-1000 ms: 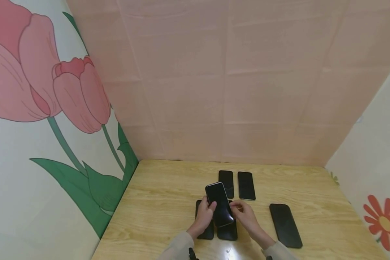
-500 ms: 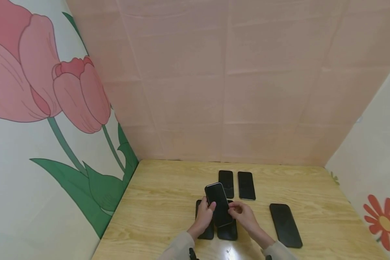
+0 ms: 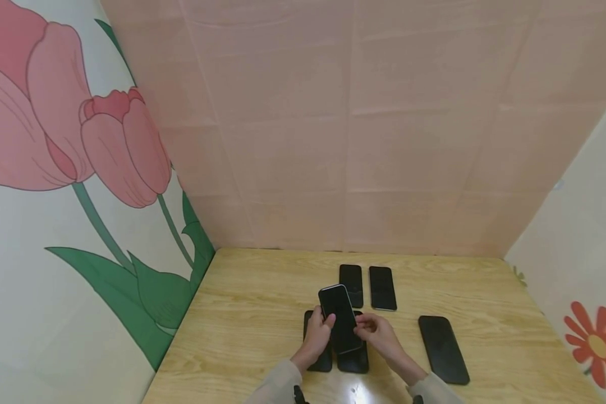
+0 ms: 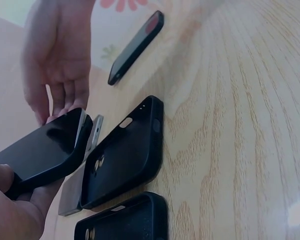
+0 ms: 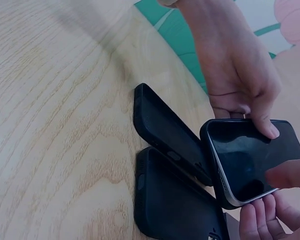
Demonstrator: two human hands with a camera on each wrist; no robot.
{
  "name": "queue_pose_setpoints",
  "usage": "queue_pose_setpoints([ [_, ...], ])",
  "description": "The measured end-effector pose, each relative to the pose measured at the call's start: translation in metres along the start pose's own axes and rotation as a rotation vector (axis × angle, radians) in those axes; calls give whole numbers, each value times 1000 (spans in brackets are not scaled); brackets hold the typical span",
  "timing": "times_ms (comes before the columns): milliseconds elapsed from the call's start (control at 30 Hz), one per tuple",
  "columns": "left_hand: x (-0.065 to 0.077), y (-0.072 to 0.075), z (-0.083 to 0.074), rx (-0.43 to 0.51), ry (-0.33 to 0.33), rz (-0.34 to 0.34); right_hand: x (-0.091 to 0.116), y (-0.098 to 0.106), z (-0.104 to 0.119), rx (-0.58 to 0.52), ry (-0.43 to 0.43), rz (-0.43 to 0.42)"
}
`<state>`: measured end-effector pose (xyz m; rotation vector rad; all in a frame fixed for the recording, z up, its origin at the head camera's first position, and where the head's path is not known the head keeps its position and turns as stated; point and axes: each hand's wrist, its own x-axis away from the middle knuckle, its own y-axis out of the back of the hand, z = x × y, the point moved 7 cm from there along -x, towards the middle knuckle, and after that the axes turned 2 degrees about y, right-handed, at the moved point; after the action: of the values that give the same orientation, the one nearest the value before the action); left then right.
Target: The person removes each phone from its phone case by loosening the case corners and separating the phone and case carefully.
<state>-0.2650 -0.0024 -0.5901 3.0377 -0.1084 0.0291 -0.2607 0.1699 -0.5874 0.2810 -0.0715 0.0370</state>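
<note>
My left hand [image 3: 315, 336] grips a smartphone [image 3: 340, 314] by its left side, thumb lying over the dark screen. A black phone case [image 4: 72, 162] wraps the phone's back. Along one corner the phone's silver edge stands out of the case, as the right wrist view shows. My right hand [image 3: 379, 332] pinches the opposite long edge, with its thumb over the screen side and fingers beneath. Under the held phone, two hollow black cases lie face up on the table: one at left [image 3: 322, 360] and one at right [image 3: 354, 362].
Two dark phones, one at left [image 3: 350, 275] and one at right [image 3: 382, 288], lie farther back on the wooden table [image 3: 262, 292]. To the right rests another phone in a black case [image 3: 444, 350]. Printed walls and a pink sheet [image 3: 353, 140] enclose the table.
My right fingers have shifted slightly left along the phone's edge, and the glare on its lower screen has gone. My left hand stays nearly still.
</note>
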Motion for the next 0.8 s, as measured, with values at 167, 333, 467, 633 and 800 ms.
queue_pose_setpoints([
  [167,0,0,1,1,5,-4,0,0,0,-20,6,1],
  [333,-1,-1,1,-2,1,-5,1,0,1,-20,13,1],
  [467,-1,-2,1,-4,0,-5,1,1,2,-32,8,-2],
  [633,-1,-4,2,-7,8,-1,1,2,1,-33,-7,-2],
  [800,-1,-5,1,-12,4,-3,1,1,-1,-27,-6,26],
])
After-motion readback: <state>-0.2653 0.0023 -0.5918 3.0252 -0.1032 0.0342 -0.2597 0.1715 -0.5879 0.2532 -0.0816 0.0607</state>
